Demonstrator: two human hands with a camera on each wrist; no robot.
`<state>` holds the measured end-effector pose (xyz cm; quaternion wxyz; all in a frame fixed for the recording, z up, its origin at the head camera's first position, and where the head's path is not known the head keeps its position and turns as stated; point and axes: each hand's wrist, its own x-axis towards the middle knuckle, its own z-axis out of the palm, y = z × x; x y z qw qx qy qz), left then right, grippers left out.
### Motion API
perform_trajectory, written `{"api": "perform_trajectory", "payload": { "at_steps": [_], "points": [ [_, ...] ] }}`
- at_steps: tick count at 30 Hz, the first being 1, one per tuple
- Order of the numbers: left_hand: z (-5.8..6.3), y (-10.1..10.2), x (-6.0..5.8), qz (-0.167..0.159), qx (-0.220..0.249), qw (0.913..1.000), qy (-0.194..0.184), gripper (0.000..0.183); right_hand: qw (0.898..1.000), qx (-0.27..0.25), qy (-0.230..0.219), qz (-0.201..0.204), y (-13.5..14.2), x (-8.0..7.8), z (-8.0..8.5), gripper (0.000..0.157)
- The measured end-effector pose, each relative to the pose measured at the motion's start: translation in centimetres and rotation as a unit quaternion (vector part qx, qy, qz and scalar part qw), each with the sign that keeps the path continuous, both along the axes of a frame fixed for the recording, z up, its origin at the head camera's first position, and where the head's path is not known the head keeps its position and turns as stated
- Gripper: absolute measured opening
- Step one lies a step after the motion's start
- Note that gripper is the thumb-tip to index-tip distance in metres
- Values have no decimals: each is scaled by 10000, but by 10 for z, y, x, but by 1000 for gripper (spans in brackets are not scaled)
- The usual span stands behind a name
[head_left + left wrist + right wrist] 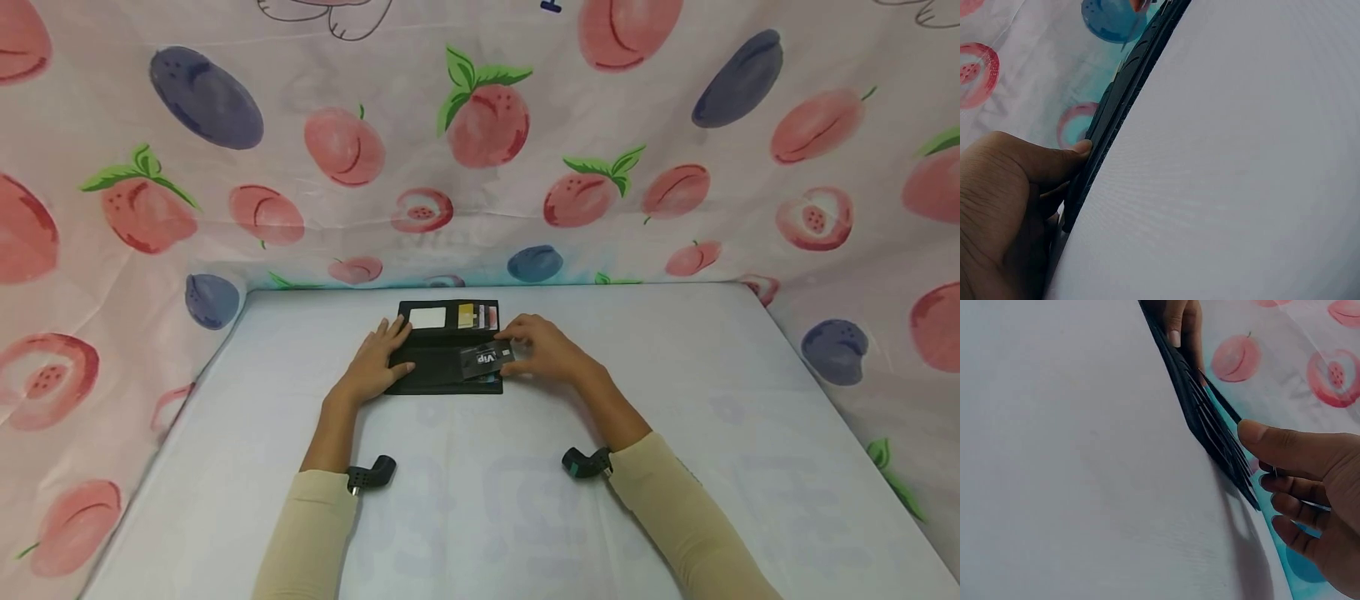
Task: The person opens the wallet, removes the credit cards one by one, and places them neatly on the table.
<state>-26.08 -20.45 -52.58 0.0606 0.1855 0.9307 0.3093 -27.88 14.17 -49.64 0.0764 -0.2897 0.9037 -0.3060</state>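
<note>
A black wallet lies unfolded on the table, its upper half showing a white window and several cards in slots. My left hand rests on its left side with fingers spread; in the left wrist view the thumb presses on the edge of the wallet. My right hand pinches a black card marked "Vip" between thumb and fingers, over the lower right part of the wallet. Seen edge-on in the right wrist view, the card tilts up from the layered slots.
The table has a white cover. A fruit-print cloth hangs behind it and along both sides. Each wrist carries a black camera mount, one at the left sleeve and one at the right.
</note>
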Motion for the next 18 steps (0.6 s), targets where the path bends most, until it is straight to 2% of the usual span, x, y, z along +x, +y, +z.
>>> {"api": "perform_trajectory", "payload": {
  "at_steps": [10, 18],
  "points": [
    [-4, -1, 0, 13, -35, 10000, 24, 75, 9982, -267, 454, -271, 11, -8, -4, 62],
    [-2, -1, -1, -22, -7, 10000, 16, 75, 9958, -684, 434, -428, 18, -13, -10, 62]
  ]
}}
